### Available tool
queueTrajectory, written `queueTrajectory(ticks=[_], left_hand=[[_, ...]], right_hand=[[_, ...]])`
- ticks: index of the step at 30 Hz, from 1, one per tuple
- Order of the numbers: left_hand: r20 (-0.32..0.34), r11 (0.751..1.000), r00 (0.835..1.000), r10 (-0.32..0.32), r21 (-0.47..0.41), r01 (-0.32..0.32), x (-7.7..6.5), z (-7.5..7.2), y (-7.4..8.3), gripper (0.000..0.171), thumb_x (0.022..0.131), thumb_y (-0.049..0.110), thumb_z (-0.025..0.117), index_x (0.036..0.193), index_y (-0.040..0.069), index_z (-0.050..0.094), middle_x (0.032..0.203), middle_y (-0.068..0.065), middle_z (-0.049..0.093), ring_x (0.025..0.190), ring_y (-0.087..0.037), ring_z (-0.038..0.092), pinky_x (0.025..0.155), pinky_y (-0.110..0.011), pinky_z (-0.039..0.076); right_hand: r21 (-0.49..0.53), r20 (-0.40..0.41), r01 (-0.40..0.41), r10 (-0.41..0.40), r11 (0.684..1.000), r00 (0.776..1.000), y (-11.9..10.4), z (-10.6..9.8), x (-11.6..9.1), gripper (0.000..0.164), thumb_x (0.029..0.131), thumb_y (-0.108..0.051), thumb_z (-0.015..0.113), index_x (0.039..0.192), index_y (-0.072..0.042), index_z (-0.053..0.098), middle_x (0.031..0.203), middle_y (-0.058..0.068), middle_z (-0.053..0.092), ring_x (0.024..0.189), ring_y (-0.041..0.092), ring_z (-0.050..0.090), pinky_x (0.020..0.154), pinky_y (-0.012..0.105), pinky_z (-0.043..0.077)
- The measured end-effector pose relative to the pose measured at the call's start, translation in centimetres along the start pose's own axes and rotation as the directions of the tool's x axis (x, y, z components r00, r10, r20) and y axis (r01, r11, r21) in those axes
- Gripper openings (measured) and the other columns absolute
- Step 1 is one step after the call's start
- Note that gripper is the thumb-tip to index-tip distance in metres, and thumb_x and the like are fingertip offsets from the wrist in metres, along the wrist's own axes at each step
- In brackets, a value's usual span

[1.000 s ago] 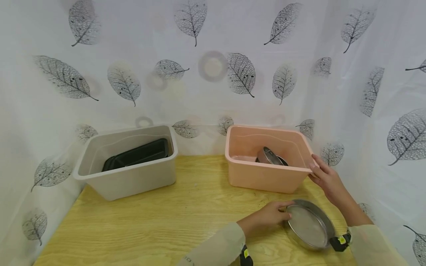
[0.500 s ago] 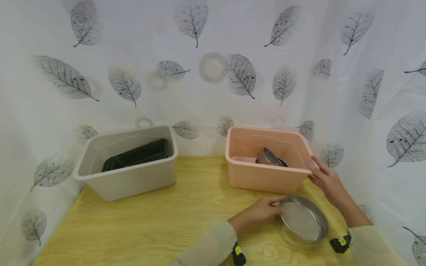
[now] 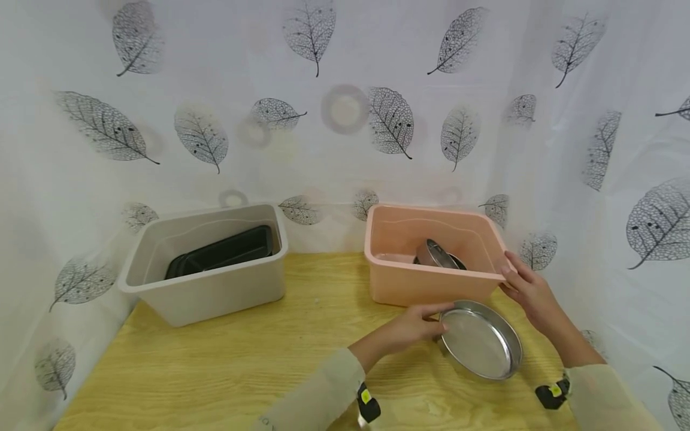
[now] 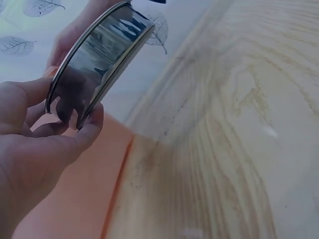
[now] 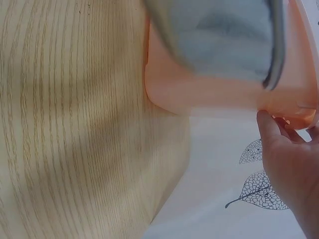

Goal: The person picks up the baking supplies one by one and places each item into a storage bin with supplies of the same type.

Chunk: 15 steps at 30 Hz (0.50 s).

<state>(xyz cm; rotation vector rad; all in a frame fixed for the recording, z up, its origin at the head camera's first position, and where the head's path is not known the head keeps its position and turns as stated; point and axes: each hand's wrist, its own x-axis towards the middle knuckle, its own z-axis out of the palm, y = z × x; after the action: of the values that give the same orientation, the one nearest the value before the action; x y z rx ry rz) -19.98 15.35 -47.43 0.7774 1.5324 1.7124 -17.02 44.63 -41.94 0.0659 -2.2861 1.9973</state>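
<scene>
A round, shallow metal cake pan [image 3: 480,344] is held tilted over the table, just in front of the pink bin [image 3: 420,287]. My left hand [image 3: 404,330] pinches its left edge; in the left wrist view the thumb and fingers [image 4: 90,124] span the shiny side wall. At the bin's front right corner, my right hand [image 3: 535,296] grips the rim. The right wrist view has that hand [image 5: 289,162] below the bin corner, with the blurred pan [image 5: 219,40] passing above. Inside the pink bin lie smaller metal pans [image 3: 438,254], one leaning on its side.
To the left stands a grey-white bin [image 3: 215,296] with dark rectangular baking pans [image 3: 226,250] inside. Both bins sit at the back of the wooden table [image 3: 259,359], close to a leaf-print curtain [image 3: 345,167] that also runs along the sides.
My left hand has carried the cake pan left and up, toward the front of the pink bin. My right hand has stayed at the bin's corner.
</scene>
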Motion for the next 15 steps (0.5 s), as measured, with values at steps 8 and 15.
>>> queueTrajectory(ticks=[8,15], left_hand=[[0.055,0.997,0.997,0.059,0.052,-0.062,-1.4,-0.9,3.0,0.056,0.102,0.007,0.058,0.155,0.016,0.043,0.150,-0.018,0.050,0.123,-0.030,0.061,0.092,-0.027,0.057],[0.019,0.986,0.992,0.125,0.112,-0.126,-2.4,-2.3,5.9,0.056,0.101,0.008,0.060,0.154,0.017,0.045,0.139,-0.020,0.059,0.119,-0.028,0.064,0.090,-0.027,0.058]], right_hand=[[-0.046,0.001,-0.002,0.002,0.999,1.000,0.0,-0.3,0.1,0.068,0.108,-0.022,0.047,0.162,-0.007,0.009,0.163,0.032,-0.013,0.105,-0.018,0.054,0.088,0.009,0.051],[-0.148,0.070,-0.002,0.013,0.989,0.997,-0.3,-0.9,0.1,0.067,0.109,-0.025,0.045,0.163,-0.010,0.008,0.165,0.028,-0.011,0.112,-0.019,0.051,0.092,0.010,0.050]])
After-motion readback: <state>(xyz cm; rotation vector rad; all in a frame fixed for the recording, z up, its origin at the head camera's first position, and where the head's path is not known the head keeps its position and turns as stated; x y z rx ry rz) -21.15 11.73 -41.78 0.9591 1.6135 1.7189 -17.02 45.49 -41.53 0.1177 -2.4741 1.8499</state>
